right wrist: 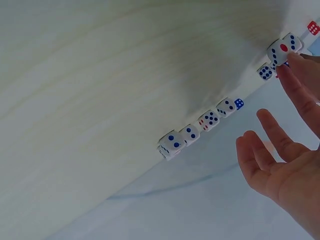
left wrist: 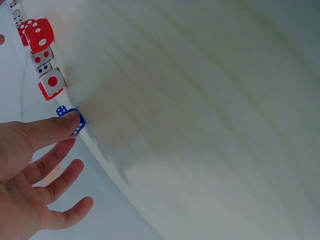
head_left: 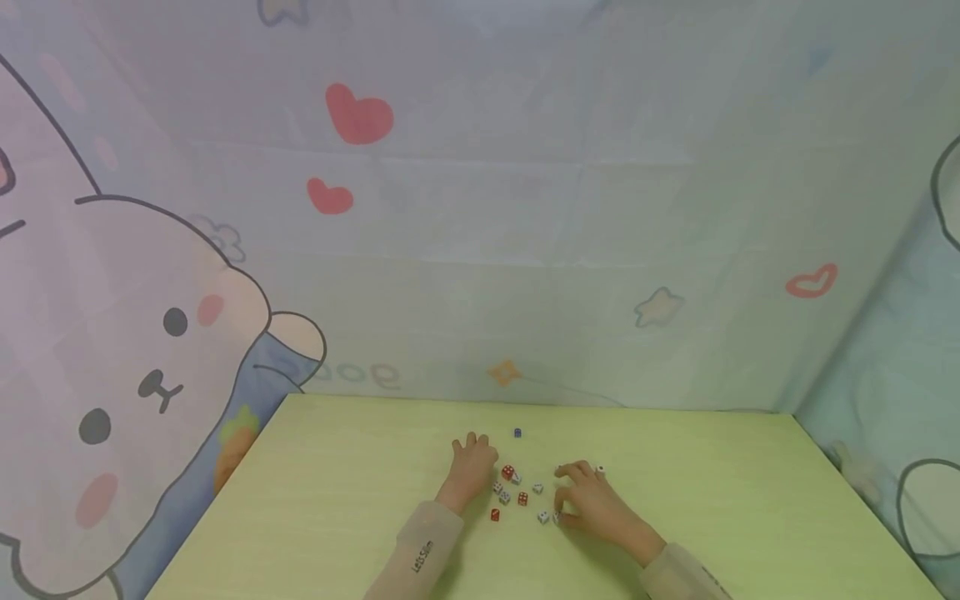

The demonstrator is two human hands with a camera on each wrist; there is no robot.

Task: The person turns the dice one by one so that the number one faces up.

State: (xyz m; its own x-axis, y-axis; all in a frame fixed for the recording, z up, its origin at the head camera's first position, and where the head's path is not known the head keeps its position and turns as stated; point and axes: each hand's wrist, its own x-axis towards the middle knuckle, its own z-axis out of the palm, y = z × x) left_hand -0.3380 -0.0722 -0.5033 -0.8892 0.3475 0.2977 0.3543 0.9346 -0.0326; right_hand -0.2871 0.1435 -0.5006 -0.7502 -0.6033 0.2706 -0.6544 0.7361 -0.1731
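Left hand (head_left: 473, 465), thumb and forefinger pinching a blue, white-dotted cubic die (left wrist: 82, 122), concealed in the head view; right hand (head_left: 598, 507), fingers bent, fingertips at a white cubic die (right wrist: 276, 51), grip indeterminable.

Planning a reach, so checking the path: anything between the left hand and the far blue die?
Nothing visible. In the head view, only bare tabletop lies between the left hand and the far blue die. The topmost red die sits nearer the person, off that line.
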